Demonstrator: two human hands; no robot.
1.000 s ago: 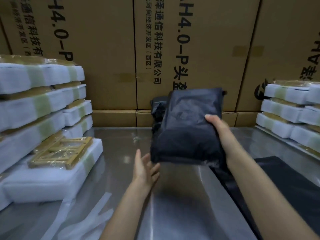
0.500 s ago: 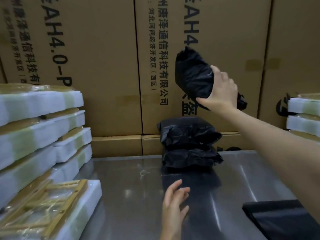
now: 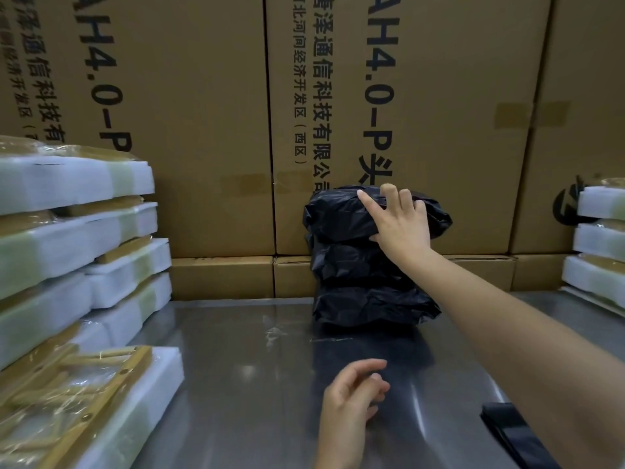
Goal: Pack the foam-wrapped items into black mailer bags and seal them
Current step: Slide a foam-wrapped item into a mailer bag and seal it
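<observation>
Third sealed parcel lands on the stack

Fingers of the left hand (image 3: 351, 397) hang loosely curled just above the steel table (image 3: 236, 384), nearest the camera, holding nothing and touching nothing. Half a second ago this hand sat in much the same spot, so it has been idle while the other one worked. At the near right edge lies a flat black mailer bag (image 3: 507, 431), unfilled, and at the near left a foam-wrapped item (image 3: 101, 411) with its wooden frame showing through clear film, with more foam-wrapped stacks (image 3: 77, 231) piled behind it.

Farther back, the change is plain: the top parcel (image 3: 341, 214), which the right hand carried high in the air half a second ago, now sits on the two sealed parcels (image 3: 368, 289) already stacked against the cardboard cartons (image 3: 203, 130). That makes three packed bags in one column, the upper one overhanging a little to the right.

The right hand (image 3: 399, 225) rests on the top parcel with fingers spread over its upper edge and the thumb under its front fold, a light hold that looks like steadying more than gripping. I judge this parcel finished; the likely next step is letting go and reaching for the next foam-wrapped piece and the flat bag. More foam stacks (image 3: 598, 238) wait at far right.
</observation>
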